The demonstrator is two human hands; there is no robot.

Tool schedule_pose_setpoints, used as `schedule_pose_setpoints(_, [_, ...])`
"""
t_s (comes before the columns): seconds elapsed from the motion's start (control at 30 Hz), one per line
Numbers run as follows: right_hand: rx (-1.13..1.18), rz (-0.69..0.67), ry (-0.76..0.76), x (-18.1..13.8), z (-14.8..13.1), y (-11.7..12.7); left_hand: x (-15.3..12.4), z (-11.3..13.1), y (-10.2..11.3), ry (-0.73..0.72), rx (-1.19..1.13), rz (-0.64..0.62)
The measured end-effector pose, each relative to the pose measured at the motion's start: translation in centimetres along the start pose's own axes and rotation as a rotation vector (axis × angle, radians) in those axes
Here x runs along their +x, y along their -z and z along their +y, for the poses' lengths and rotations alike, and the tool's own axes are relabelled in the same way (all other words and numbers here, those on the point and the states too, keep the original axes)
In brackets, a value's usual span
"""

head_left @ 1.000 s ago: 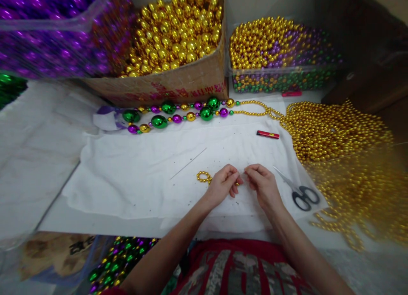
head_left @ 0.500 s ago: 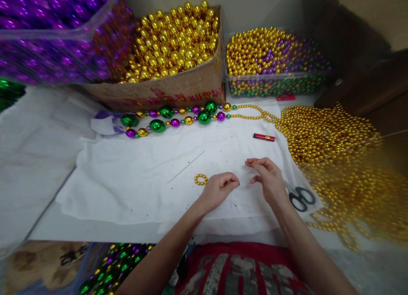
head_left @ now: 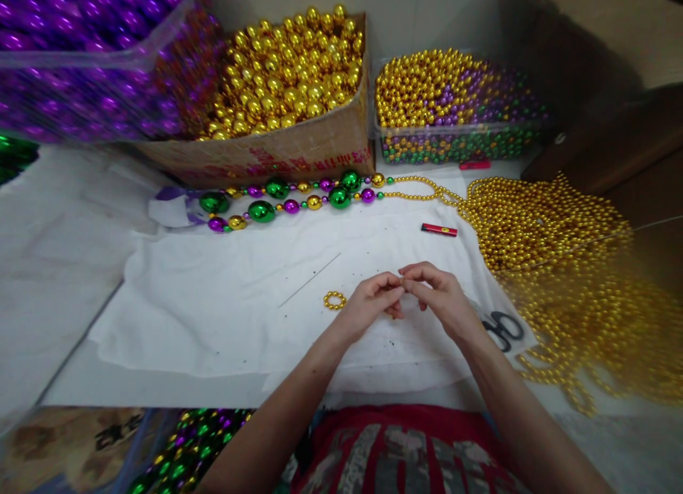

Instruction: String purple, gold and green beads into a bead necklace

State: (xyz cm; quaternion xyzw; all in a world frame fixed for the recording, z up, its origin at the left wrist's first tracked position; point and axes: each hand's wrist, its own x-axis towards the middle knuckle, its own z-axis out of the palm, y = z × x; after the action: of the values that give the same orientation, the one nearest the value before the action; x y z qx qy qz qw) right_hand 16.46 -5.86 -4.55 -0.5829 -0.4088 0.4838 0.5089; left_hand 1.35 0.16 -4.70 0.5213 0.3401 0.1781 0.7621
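Head view | left hand [head_left: 376, 302], right hand [head_left: 435, 287]: fingers pinched closed, tips together; anything gripped too small to tell | gold bead ring [head_left: 335, 308]: on white cloth [head_left: 213, 295], beside left wrist

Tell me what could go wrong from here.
The right hand might nudge the scissors, partly hidden beside its wrist. The left hand could knock the small ring of gold beads close by. The thin rod lies loose on the white cloth and may get pushed aside.
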Motion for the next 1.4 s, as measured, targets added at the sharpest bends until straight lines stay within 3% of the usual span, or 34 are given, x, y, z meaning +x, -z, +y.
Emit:
schedule_pose_setpoints(0.33, [-0.269, -0.167, -0.049, -1.7, 1.3, 1.0, 0.0, -0.5, 0.1, 0.066, -0.271, 0.205])
schedule_pose_setpoints(0.43, [-0.356, -0.157, -0.020, -2.2, 0.8, 1.7, 0.1, -0.5, 0.3, 0.071, -0.350, 0.266])
schedule_pose_setpoints(0.57, [-0.462, -0.078, 0.035, -3.2, 0.2, 2.8, 0.1, -1.1, 0.5, 0.037, -0.203, 0.361])
schedule_pose_setpoints(0.77, [-0.739, 0.101, 0.202, -3.6, -0.2, 3.2, -0.2, -1.9, 0.4, 0.049, -0.023, 0.338])
schedule_pose_setpoints(0.93, [-0.760, 0.183, 0.203, -3.1, 0.1, 3.2, 0.1, -1.7, 0.0, 0.026, 0.006, 0.349])
schedule_pose_setpoints(1.07, [-0.767, 0.164, 0.202, -4.1, -0.2, 6.3, 0.9, -1.2, -0.7, -0.012, -0.020, 0.311])
schedule_pose_setpoints(1.2, [-0.957, 0.198, 0.244, -7.0, -1.3, 9.1, 2.0, -0.1, -0.6, -0.038, -0.071, 0.256])
schedule_pose_setpoints(1.27, [-0.987, 0.127, 0.222, -8.5, -1.1, 8.4, 2.5, 0.5, 0.0, -0.060, -0.057, 0.244])
schedule_pose_setpoints(1.4, [-0.961, -0.136, 0.178, -9.7, 1.4, 3.3, 3.4, 1.8, 1.8, -0.101, 0.151, 0.217])
